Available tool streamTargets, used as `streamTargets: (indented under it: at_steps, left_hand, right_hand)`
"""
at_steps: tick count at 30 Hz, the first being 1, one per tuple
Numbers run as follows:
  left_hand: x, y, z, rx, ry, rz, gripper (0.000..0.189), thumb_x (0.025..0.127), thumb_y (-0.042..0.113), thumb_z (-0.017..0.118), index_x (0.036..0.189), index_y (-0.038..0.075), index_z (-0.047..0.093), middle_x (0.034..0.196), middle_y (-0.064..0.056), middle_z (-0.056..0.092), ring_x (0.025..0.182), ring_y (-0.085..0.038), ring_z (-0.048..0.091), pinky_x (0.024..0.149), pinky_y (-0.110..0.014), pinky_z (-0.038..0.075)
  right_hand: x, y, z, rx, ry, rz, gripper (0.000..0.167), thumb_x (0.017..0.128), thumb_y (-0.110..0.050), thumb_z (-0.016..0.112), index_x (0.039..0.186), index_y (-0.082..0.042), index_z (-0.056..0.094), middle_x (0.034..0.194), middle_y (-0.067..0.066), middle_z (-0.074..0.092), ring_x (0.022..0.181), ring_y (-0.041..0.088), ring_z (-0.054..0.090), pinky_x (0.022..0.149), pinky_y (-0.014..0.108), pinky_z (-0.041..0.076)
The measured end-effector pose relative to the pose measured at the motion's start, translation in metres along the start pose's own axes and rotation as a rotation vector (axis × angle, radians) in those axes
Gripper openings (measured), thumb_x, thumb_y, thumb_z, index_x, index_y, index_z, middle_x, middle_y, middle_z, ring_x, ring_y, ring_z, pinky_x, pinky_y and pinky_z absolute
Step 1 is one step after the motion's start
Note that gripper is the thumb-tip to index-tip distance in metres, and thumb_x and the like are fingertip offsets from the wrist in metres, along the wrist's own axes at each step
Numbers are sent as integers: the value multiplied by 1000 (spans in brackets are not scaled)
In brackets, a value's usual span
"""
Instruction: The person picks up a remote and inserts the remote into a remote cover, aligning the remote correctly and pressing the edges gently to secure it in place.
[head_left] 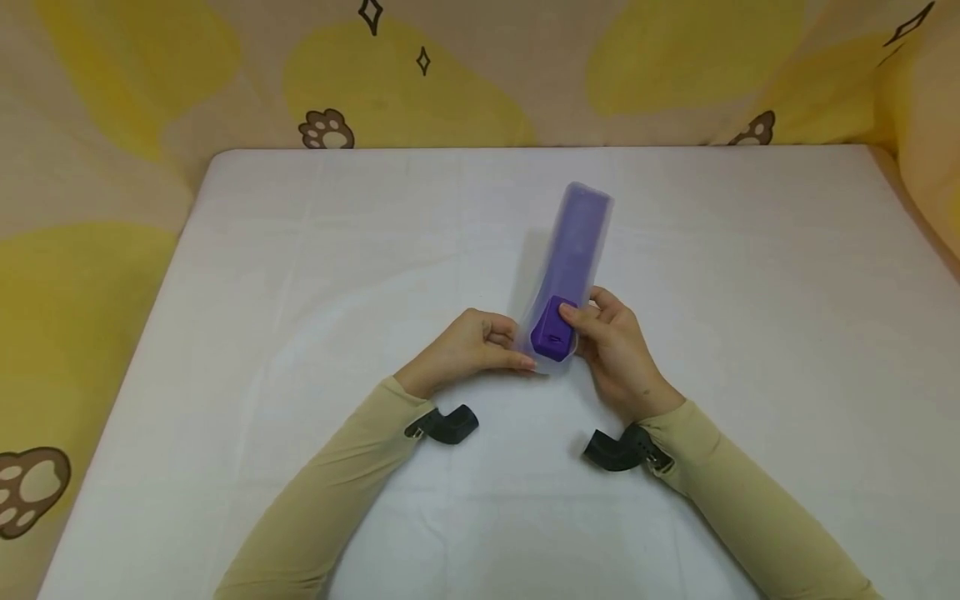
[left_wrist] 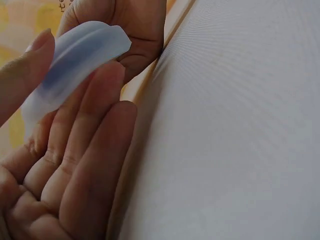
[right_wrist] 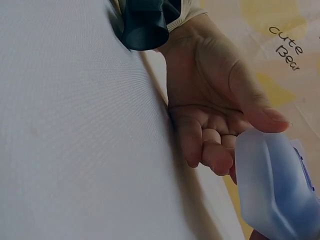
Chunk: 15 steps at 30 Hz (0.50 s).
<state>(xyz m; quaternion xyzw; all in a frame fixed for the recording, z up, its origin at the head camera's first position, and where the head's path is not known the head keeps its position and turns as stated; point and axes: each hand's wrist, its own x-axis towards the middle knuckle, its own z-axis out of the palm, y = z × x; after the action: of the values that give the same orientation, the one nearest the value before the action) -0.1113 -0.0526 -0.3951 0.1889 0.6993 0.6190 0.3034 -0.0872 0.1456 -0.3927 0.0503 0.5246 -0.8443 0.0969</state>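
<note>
A long, translucent purple case with a dark purple clasp at its near end slants away from me over the white table. My left hand pinches the near left corner, thumb on one side and fingers on the other. In the left wrist view the case's rounded end sits between that thumb and the fingertips. From the other side my right hand grips the case, its thumb pressing at the clasp and its fingers behind the edge. The right wrist view shows the frosted end under the right thumb.
A white cloth covers the table. Black curved wrist pieces stick out from both sleeve cuffs. Behind the table's far edge hangs a yellow and beige patterned curtain with paw prints.
</note>
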Motion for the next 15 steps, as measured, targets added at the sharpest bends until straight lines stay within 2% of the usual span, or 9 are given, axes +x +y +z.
streamTargets:
  at_steps: [2, 5, 7, 10, 12, 15]
  left_hand:
    - [0, 0, 0, 39, 4, 8, 28, 80, 4, 74, 67, 6, 49, 65, 3, 60, 61, -7, 53, 56, -18, 40]
    - [0, 0, -1, 46, 9, -8, 18, 85, 9, 71, 76, 3, 57, 70, 0, 62, 65, -8, 57, 61, -19, 47]
    - [1, 0, -1, 20, 23, -33, 17, 91, 13, 64, 88, -3, 63, 82, -6, 68, 75, -13, 66, 71, -23, 53]
    - [2, 1, 0, -33, 91, -58, 32, 98, 21, 52, 109, -8, 63, 103, -17, 68, 90, -23, 67, 80, -31, 54]
    - [2, 1, 0, -60, 154, -26, 36, 100, 22, 49, 116, -8, 59, 109, -20, 65, 95, -25, 65, 82, -31, 53]
    - [1, 3, 2, -73, 244, 91, 34, 100, 18, 47, 124, -5, 54, 112, -21, 64, 100, -26, 63, 84, -32, 53]
  right_hand:
    - [0, 0, 0, -29, 2, -20, 20, 92, 5, 53, 108, -7, 49, 82, 0, 71, 74, 10, 68, 70, 23, 54]
    - [1, 0, -1, -54, -4, -56, 23, 90, 9, 52, 106, -9, 50, 84, 0, 72, 76, 9, 67, 73, 23, 52]
    - [1, 0, -1, -64, -12, -77, 25, 89, 10, 52, 105, -9, 50, 86, 0, 72, 79, 10, 67, 75, 24, 52]
    - [0, 0, -1, -93, -36, -101, 29, 88, 12, 53, 106, -10, 51, 90, 0, 72, 85, 12, 67, 80, 25, 51]
    - [-1, 0, -1, -126, -63, -102, 30, 86, 12, 55, 106, -11, 51, 94, 0, 71, 90, 13, 66, 82, 26, 51]
    - [-4, 0, 0, -209, -114, -89, 33, 85, 11, 59, 107, -12, 51, 99, 0, 70, 93, 15, 66, 83, 28, 52]
